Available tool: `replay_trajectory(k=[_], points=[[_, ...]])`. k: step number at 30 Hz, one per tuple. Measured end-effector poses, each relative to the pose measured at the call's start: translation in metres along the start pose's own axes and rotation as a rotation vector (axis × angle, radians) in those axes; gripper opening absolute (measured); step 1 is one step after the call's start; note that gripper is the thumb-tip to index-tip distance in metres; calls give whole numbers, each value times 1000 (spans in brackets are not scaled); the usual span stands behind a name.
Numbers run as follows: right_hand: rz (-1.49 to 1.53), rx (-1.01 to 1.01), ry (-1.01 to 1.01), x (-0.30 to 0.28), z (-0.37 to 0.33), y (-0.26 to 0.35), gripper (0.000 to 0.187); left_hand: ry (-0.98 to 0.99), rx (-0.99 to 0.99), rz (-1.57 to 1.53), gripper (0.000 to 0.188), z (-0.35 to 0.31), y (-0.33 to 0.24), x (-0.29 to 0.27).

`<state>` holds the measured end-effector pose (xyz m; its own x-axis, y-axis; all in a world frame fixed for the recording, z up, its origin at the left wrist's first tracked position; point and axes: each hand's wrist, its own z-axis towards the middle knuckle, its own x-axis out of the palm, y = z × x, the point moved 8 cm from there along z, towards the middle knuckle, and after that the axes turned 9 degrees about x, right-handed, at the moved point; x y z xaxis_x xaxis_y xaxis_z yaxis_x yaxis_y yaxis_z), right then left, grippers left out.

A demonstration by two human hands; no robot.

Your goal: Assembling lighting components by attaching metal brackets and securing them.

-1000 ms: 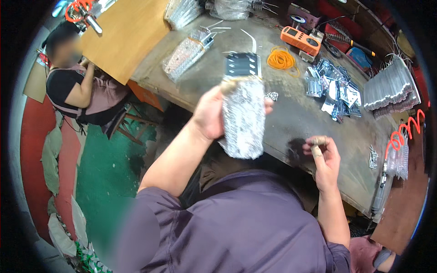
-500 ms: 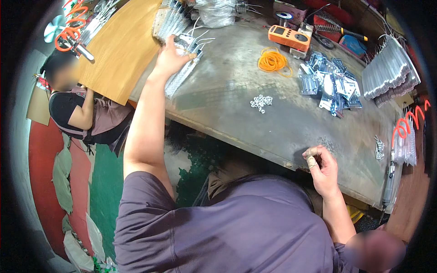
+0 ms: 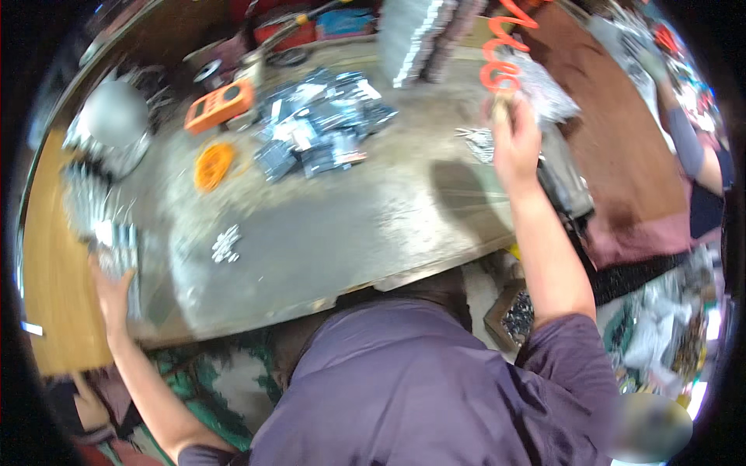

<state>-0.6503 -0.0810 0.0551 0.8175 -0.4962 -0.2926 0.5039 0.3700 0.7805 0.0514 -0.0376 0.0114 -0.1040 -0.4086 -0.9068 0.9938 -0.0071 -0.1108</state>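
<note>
Evidently partway through the work, a person in a purple shirt (image 3: 396, 373) reaches both ways across a grey worktable (image 3: 326, 241). At the far left end, the left hand (image 3: 113, 293) rests at the near end of a silvery, elongated pack (image 3: 120, 247), finger and thumb apart; blur hides whether it grips or has let go. The pack lies on the table just beside a wooden board (image 3: 58, 295), with similar pieces (image 3: 85, 198) beyond it, a group that looks to be the finished share. To the right, the right hand (image 3: 517, 147) is curled at the lower end of a red coiled hose (image 3: 497, 66); what it clasps, if anything, cannot be made out.

Plenty appears left to handle: a broad heap of blue-silver metal parts (image 3: 318, 128) at the far middle, small shiny pieces (image 3: 226, 244) nearer on the left, slim metal pieces (image 3: 475, 143) by the right hand, and a bundle of yellow-orange bands (image 3: 214, 165) near an orange meter (image 3: 220, 106). How many pieces remain cannot be counted.
</note>
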Motion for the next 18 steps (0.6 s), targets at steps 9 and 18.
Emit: replay_trajectory(k=[9, 18], points=[[-1355, 154, -53, -94, 125, -89, 36, -214, 61, -51, 69, -10, -147, 23], [324, 11, -581, -169, 67, -61, 7, -30, 325, -720, 47, -31, -302, 19]])
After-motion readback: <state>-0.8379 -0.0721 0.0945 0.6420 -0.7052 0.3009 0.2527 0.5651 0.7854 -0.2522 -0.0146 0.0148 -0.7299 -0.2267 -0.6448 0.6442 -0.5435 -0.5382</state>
